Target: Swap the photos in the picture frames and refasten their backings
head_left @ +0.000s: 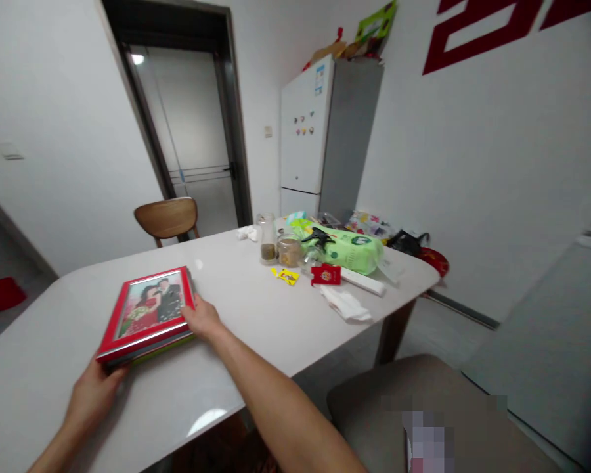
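A red picture frame (149, 307) with a photo of a couple in it lies face up over the left part of the white table. Grey and green edges show beneath it, as of more flat pieces stacked under it. My left hand (94, 389) grips the near left corner, its fingers partly hidden below. On the right edge, my right hand (203, 320) has its thumb on top and its other fingers mostly out of sight. Whether the stack rests on the table or is slightly raised, I cannot tell.
Toward the table's (256, 328) far right stand glass jars (289, 251), a green package (357, 251), a red card (326, 275), a yellow packet (288, 276) and white tissue (345, 303). A wooden chair (167, 218) is behind the table; a grey-brown seat (423, 401) is at near right.
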Motion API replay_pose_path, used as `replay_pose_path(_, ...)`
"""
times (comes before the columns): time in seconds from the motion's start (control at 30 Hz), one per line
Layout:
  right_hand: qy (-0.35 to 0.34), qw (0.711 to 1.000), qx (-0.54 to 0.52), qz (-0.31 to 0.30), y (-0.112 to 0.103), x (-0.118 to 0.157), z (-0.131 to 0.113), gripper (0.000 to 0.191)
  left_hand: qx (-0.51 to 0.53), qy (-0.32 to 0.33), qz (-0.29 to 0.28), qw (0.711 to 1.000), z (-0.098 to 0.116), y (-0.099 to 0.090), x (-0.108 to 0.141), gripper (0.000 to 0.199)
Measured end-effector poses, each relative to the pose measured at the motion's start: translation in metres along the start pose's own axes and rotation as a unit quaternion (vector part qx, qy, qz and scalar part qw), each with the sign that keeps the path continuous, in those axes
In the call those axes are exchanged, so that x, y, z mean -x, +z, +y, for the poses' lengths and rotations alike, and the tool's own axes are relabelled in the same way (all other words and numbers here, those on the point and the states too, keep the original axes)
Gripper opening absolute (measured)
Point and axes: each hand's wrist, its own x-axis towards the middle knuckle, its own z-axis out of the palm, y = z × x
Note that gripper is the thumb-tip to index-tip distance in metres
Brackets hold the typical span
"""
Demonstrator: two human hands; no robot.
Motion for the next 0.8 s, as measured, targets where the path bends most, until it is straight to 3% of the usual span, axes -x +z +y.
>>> replay_pose_path(0.07, -0.018, 1.0, -0.01, -0.003, 0.001, 0.002, -0.002, 0.036, -0.012, 0.026, -0.024, 0.999, -0.008, 0.0, 0.002, 0.037)
replay_pose_path(0.17, -0.036, 0.999, -0.032, 0.015, 0.0, 0.004, -0.002, 0.04, 0.051, 0.067, -0.031, 0.996, -0.015, -0.005, 0.015, 0.046)
replay_pose_path(0.3, -0.03, 0.993, -0.064, 0.092, -0.008, 0.017, 0.003, 0.054, 0.18, 0.045, -0.004, 0.983, -0.021, -0.016, 0.036, 0.055)
replay_pose_path(0.4, -0.05, 0.988, -0.086, 0.123, -0.01, 0.042, -0.007, 0.058, 0.241, 0.01, 0.045, 0.969, -0.015, -0.03, 0.05, 0.056)
replay_pose_path(0.47, -0.088, 0.984, -0.118, 0.1, -0.006, 0.064, -0.03, 0.059, 0.262, 0.009, 0.058, 0.963, 0.005, -0.043, 0.058, 0.059)
replay_pose_path(0.53, -0.143, 0.969, -0.199, 0.034, 0.0, 0.088, -0.065, 0.064, 0.299, 0.031, 0.038, 0.953, 0.039, -0.059, 0.068, 0.065)
replay_pose_path(0.67, -0.212, 0.891, -0.384, -0.114, 0.004, 0.136, -0.136, 0.072, 0.509, 0.148, -0.126, 0.838, 0.116, -0.095, 0.09, 0.083)
replay_pose_path(0.73, -0.219, 0.871, -0.418, -0.138, 0.002, 0.151, -0.155, 0.073, 0.544, 0.159, -0.161, 0.808, 0.137, -0.107, 0.1, 0.09)
replay_pose_path(0.8, -0.215, 0.868, -0.423, -0.146, 0.001, 0.159, -0.159, 0.074, 0.557, 0.156, -0.179, 0.796, 0.141, -0.111, 0.107, 0.093)
